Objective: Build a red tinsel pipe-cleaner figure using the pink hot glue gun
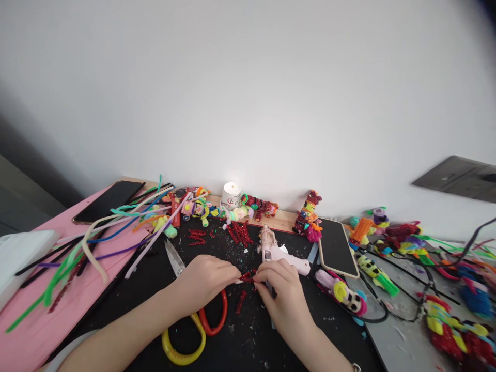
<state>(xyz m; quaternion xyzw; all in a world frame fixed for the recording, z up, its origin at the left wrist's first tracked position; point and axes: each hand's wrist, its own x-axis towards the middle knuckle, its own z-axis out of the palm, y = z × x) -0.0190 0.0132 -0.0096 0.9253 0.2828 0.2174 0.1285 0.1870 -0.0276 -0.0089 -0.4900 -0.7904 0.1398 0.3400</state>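
Observation:
Between my two hands is a short piece of red glitter pipe cleaner (247,277), pinched at both ends. My left hand (209,276) has its fingertips closed on the left end, above the scissors (202,325) with one yellow and one red handle. My right hand (282,289) pinches the other end, just in front of a pale pink glue gun (287,257) that it partly hides. Another red glitter piece (241,302) lies on the black mat (232,346) below. Farther back rest more red glitter pieces (241,232).
Loose coloured pipe cleaners (96,240) spread over a pink board at left, near a dark phone (108,201). A white paper cup (231,195) and pipe-cleaner dolls (309,214) line the wall. A pale-edged phone (338,248), more dolls (343,293) and black cables are at right.

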